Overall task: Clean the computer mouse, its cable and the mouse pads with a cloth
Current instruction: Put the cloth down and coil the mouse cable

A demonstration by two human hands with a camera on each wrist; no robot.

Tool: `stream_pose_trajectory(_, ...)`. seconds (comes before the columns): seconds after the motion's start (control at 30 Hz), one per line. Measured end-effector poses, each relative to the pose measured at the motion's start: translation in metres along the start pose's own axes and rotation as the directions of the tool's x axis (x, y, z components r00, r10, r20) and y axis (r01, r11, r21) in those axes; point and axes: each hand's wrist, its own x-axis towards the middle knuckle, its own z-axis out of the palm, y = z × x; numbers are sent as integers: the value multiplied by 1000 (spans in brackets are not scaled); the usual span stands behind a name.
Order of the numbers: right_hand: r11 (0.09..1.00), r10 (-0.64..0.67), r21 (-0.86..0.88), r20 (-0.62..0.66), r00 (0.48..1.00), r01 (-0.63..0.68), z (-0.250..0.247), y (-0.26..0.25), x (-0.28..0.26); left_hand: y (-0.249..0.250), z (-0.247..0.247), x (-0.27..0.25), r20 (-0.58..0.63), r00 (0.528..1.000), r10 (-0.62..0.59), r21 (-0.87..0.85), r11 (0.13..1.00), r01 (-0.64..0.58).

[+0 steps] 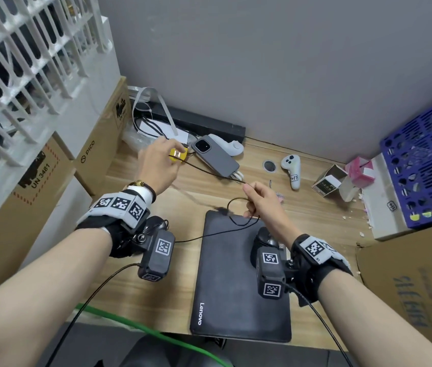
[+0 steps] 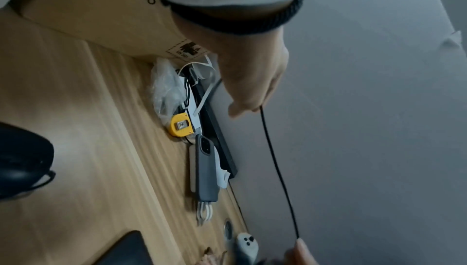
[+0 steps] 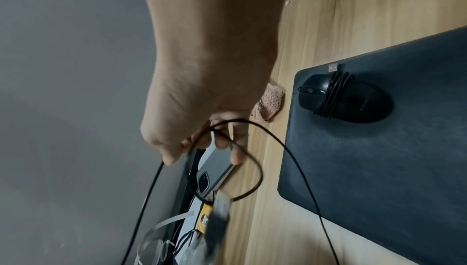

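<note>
A thin black mouse cable [image 1: 209, 172] runs taut in the air between my hands. My raised left hand [image 1: 160, 162] pinches its far end, and the cable [image 2: 278, 169] leaves those fingers downward. My right hand [image 1: 260, 200] grips the cable [image 3: 255, 169] in loose loops, and a blurred USB plug [image 1: 221, 210] dangles from them. One black mouse [image 1: 156, 223] lies on the desk under my left wrist. A second mouse [image 3: 346, 99], its cable wound round it, sits on the black Lenovo mouse pad [image 1: 230, 287]. A pink cloth [image 3: 270, 101] lies on the desk beside the pad's far corner.
A grey phone [image 1: 216, 157], a yellow part [image 1: 179, 154] and white controllers [image 1: 291, 170] lie near the wall. Cardboard boxes [image 1: 98, 154] stand on the left. A blue crate [image 1: 426, 160], small boxes [image 1: 328, 181] and a large carton [image 1: 408, 287] crowd the right.
</note>
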Motion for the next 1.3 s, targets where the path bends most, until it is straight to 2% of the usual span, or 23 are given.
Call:
stream_pose_trajectory(0.03, 1000, 9, 22, 6, 1000, -10, 0, 0, -1, -3, 2, 3, -7, 994, -105, -72, 992, 104)
stream_pose_trajectory(0.07, 999, 16, 33, 0, 1000, -16, 0, 0, -1, -5, 3, 6, 47, 966, -255, -209, 943, 259)
stream_pose_trajectory(0.1, 999, 20, 31, -14, 1000, -19, -1, 1, -1, -3, 4, 7, 188, 898, -398, -382, 812, 441)
stream_pose_trajectory(0.13, 1000, 24, 21, -29, 999, -23, 0, 3, 0, 0, 5, 6, 388, 795, -466, -500, 618, 607)
stream_pose_trajectory(0.17, 999, 37, 1, -44, 998, -37, 0, 6, 2, 4, 6, 3, 558, 699, -447, -534, 451, 715)
stream_pose_trajectory(0.2, 998, 54, -23, -57, 997, -56, 0, 9, 4, 8, 6, 0, 646, 651, -399, -524, 388, 758)
stream_pose_trajectory(0.23, 996, 72, -44, -69, 995, -76, 1, 12, 6, 12, 7, -3, 679, 645, -350, -525, 382, 760)
stream_pose_trajectory(0.37, 989, 148, -1, -101, 984, -149, 7, 19, 11, 22, 15, -5, 632, 748, -201, -647, 396, 652)
stream_pose_trajectory(0.4, 988, 153, -7, -101, 983, -155, 8, 20, 11, 24, 15, -4, 618, 768, -165, -659, 424, 621)
stream_pose_trajectory(0.43, 983, 169, -46, -108, 980, -175, 8, 22, 12, 23, 15, -3, 611, 781, -132, -641, 497, 585)
stream_pose_trajectory(0.5, 955, 239, -153, -119, 964, -255, 7, 28, 14, 14, 18, -6, 647, 755, -107, -516, 668, 537)
stream_pose_trajectory(0.53, 931, 267, -213, -159, 950, -297, 5, 36, 18, 9, 18, -10, 666, 732, -139, -436, 724, 535)
stream_pose_trajectory(0.6, 907, 275, -252, -253, 927, -338, 5, 35, 18, -9, 19, -18, 665, 707, -241, -342, 743, 575)
stream_pose_trajectory(0.7, 953, 183, -180, -296, 937, -243, 10, 29, 17, -46, 21, -36, 625, 667, -406, -214, 732, 646)
stream_pose_trajectory(0.77, 977, 154, -111, -216, 964, -181, 23, 24, 17, -69, 22, -53, 581, 637, -506, -187, 679, 710)
stream_pose_trajectory(0.87, 973, 187, -144, 20, 982, -183, 54, 30, 20, -98, 22, -78, 526, 609, -593, -170, 629, 759)
stream_pose_trajectory(0.93, 955, 255, -203, 179, 950, -218, 76, 37, 21, -108, 20, -91, 574, 573, -585, -120, 632, 766)
stream_pose_trajectory(1.03, 891, 383, -392, 377, 843, -229, 107, 55, 22, -115, 19, -111, 697, 531, -482, -82, 682, 726)
stream_pose_trajectory(1.1, 829, 429, -533, 411, 804, -169, 123, 71, 24, -119, 25, -122, 707, 557, -436, -81, 732, 676)
stream_pose_trajectory(1.2, 730, 436, -679, 377, 817, -76, 138, 90, 26, -122, 38, -127, 607, 651, -456, 21, 828, 560)
stream_pose_trajectory(1.3, 663, 516, -741, 345, 784, -110, 138, 105, 26, -122, 50, -125, 583, 686, -436, 140, 885, 444)
